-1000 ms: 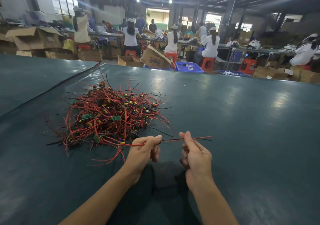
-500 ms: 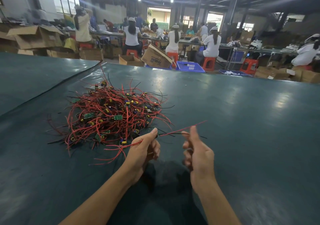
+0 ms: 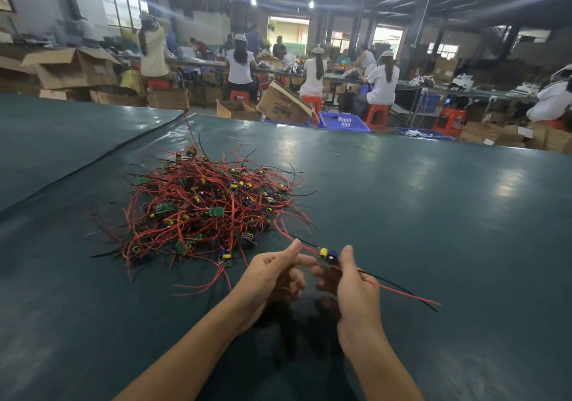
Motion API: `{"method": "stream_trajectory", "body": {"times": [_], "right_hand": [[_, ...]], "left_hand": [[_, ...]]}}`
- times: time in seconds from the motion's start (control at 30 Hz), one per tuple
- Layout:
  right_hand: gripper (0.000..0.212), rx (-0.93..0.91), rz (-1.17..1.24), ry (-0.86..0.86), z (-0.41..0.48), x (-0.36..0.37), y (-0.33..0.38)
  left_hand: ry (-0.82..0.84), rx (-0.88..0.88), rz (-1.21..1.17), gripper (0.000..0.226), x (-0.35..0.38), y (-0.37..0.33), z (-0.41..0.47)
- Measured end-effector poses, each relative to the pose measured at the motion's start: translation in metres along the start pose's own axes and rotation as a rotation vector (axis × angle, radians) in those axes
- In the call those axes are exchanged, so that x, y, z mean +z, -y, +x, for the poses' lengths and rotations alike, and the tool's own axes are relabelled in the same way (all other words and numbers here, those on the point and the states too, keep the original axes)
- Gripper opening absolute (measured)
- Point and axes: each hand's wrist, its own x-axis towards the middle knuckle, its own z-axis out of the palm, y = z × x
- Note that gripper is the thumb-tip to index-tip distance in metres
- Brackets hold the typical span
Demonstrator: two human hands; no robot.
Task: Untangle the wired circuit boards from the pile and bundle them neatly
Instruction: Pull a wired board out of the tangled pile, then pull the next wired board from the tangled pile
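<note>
A tangled pile of small circuit boards with red and black wires [image 3: 204, 212] lies on the dark green table [image 3: 433, 215], left of centre. In front of the pile, my right hand [image 3: 353, 280] holds one small circuit board with a yellow part [image 3: 325, 253] between thumb and fingers. Its red and black wires [image 3: 402, 292] trail out to the right over the table. My left hand [image 3: 272, 272] pinches the board's other wires, which run back toward the pile's near edge. The two hands sit close together, almost touching.
The table's far edge runs across the view, with a seam [image 3: 93, 165] in the cover at the left. Beyond it are cardboard boxes [image 3: 283, 105], blue crates [image 3: 342, 120], red stools and several people seated at benches.
The hands have come closer together. A circuit board with a yellow part is now at my right fingertips, and the wire ends now trail right and down instead of pointing up and right.
</note>
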Motion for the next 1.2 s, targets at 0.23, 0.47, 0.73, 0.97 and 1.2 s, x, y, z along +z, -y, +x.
{"method": "stream_trajectory", "body": {"times": [0.23,0.47,0.73,0.97,1.2], "right_hand": [[0.029,0.156,0.495,-0.141,0.017,-0.029,0.019],[0.009,0.237,0.594,-0.196,0.022,-0.034,0.018],[0.017,0.259,0.772,-0.289,0.019,-0.039,0.018],[0.031,0.381,0.725,-0.141,0.021,-0.040,0.013],[0.018,0.308,0.576,-0.071,0.018,-0.029,0.009]], "left_hand": [[-0.332,0.518,0.610,0.022,-0.019,0.005,0.003],[-0.751,0.738,1.294,0.032,-0.057,-0.006,0.008],[-0.796,0.226,1.415,0.057,-0.087,-0.002,0.010],[-0.861,0.275,1.426,0.039,-0.098,-0.003,0.010],[-0.939,0.739,1.407,0.023,-0.077,-0.008,0.008]]}}
